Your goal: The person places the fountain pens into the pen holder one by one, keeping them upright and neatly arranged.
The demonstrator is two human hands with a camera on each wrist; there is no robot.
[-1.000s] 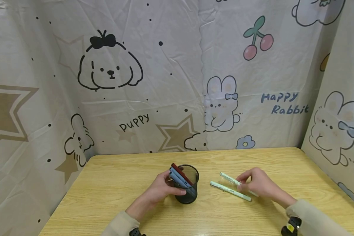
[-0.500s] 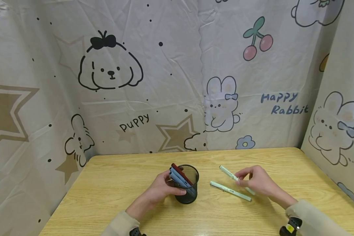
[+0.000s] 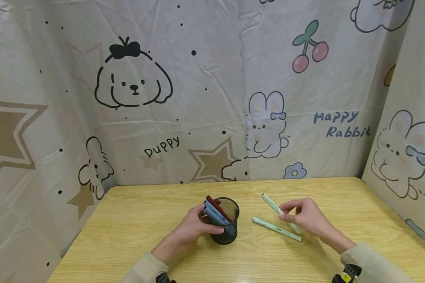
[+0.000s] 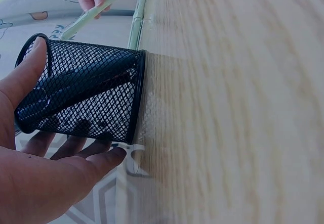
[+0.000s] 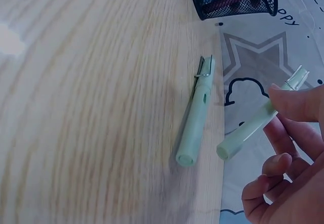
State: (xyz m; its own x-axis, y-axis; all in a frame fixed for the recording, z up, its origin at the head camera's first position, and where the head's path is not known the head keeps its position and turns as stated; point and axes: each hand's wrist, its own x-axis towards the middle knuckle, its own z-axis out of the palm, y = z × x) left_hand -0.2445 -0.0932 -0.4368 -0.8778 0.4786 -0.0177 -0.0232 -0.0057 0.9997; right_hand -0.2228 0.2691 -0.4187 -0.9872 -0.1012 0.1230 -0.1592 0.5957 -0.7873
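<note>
On a light wood-grain table (image 3: 134, 220) walled by cartoon-printed cloth (image 3: 198, 98), the left hand (image 3: 193, 226) grasps a black mesh pen cup (image 3: 224, 222). To its right, the right hand (image 3: 304, 218) pinches a raised pale green pen (image 3: 272, 204); another green pen (image 3: 276, 229) lies just nearer.

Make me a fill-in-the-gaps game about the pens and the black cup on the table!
1. The left hand holds a black mesh ____ with pens in it.
2. The right hand pinches a pale ____ pen, lifted off the table.
3. A second green pen lies flat on the ____.
4. The dark red pen stands ____ the cup.

Missing words: cup; green; table; inside
</note>
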